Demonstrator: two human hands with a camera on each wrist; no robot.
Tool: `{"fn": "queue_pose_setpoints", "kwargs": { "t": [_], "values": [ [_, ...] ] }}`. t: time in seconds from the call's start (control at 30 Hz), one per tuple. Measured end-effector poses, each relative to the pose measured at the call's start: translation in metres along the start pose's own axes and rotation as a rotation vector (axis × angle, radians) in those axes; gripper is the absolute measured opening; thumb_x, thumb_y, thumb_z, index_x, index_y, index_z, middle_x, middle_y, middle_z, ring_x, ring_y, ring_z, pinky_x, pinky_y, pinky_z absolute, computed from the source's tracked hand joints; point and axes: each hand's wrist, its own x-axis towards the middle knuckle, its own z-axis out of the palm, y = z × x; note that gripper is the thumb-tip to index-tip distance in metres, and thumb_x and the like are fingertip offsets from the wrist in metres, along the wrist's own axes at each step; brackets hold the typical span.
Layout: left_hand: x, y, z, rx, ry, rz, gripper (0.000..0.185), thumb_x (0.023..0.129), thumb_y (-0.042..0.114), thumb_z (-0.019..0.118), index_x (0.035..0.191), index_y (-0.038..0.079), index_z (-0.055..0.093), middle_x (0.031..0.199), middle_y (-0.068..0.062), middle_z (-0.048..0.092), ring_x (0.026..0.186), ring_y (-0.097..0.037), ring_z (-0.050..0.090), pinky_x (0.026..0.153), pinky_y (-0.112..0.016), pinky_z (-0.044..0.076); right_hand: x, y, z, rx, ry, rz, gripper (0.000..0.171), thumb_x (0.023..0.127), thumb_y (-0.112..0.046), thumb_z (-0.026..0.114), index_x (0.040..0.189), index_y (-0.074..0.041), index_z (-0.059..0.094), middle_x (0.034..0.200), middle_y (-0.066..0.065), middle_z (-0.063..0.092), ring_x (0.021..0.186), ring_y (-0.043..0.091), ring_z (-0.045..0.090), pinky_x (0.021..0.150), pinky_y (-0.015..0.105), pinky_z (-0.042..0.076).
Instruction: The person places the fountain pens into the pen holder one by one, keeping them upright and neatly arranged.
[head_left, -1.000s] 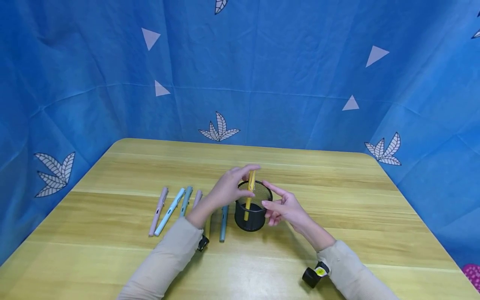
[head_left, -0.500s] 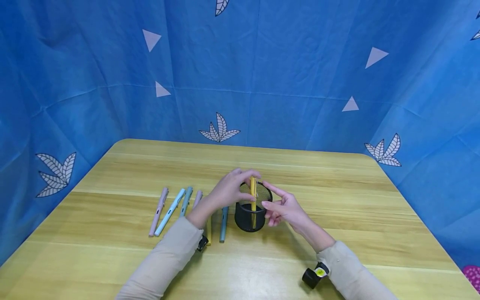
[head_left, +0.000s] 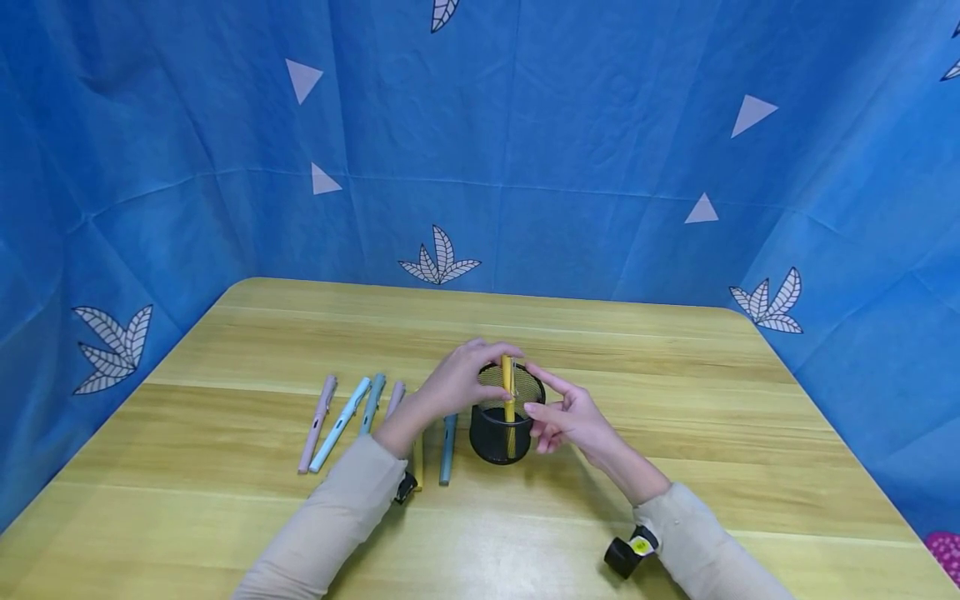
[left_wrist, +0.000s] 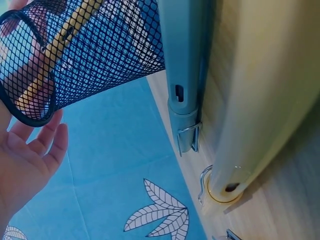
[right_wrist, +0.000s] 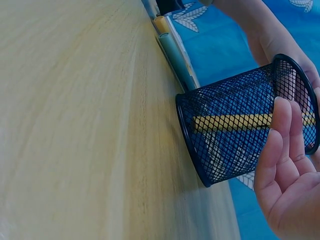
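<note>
Nearest me, the right hand (head_left: 566, 417) lies open, its straight fingers (right_wrist: 281, 135) steadying the rim of the black mesh cup (head_left: 504, 412) on the worktop (head_left: 675, 400). Beyond it, the left hand (head_left: 457, 379) pinches the yellow pen (head_left: 507, 392), upright and partly inside the cup. I'd lower it straight, tip to the bottom, before loosening that grip. Farther left lie spare pens (head_left: 341, 421).

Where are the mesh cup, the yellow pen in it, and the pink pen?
mesh cup (head_left: 491, 442), head view, front wall.
yellow pen (head_left: 507, 379), head view, upper barrel.
pink pen (head_left: 317, 422), head view, mid barrel.
</note>
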Motion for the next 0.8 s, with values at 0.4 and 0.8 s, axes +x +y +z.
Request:
{"fn": "queue_pose_setpoints", "kwargs": {
  "t": [0.4,0.8],
  "values": [
    [-0.0001,-0.0020,0.0008,-0.043,0.030,0.039,0.053,0.073,0.021,0.074,0.121,0.015,0.055,0.120,0.000,0.055,0.108,-0.017,0.048,0.089,-0.036,0.040,-0.0005,0.0005,0.0001,-0.004,0.002,-0.003,0.065,0.087,-0.013,0.059,0.142,-0.016,0.025,0.058,0.004,0.061,0.044,0.013,0.057,0.043,0.023,0.047],
    [0.0014,-0.0027,0.0010,-0.082,0.004,-0.003,0.061,0.075,0.018,0.073,0.130,0.016,0.046,0.125,-0.003,0.051,0.101,-0.017,0.052,0.080,-0.030,0.045,-0.0007,-0.0004,0.0004,-0.008,0.003,-0.002,0.064,0.087,-0.014,0.059,0.142,-0.016,0.026,0.058,0.004,0.061,0.044,0.013,0.057,0.043,0.023,0.046]
  ]
}}
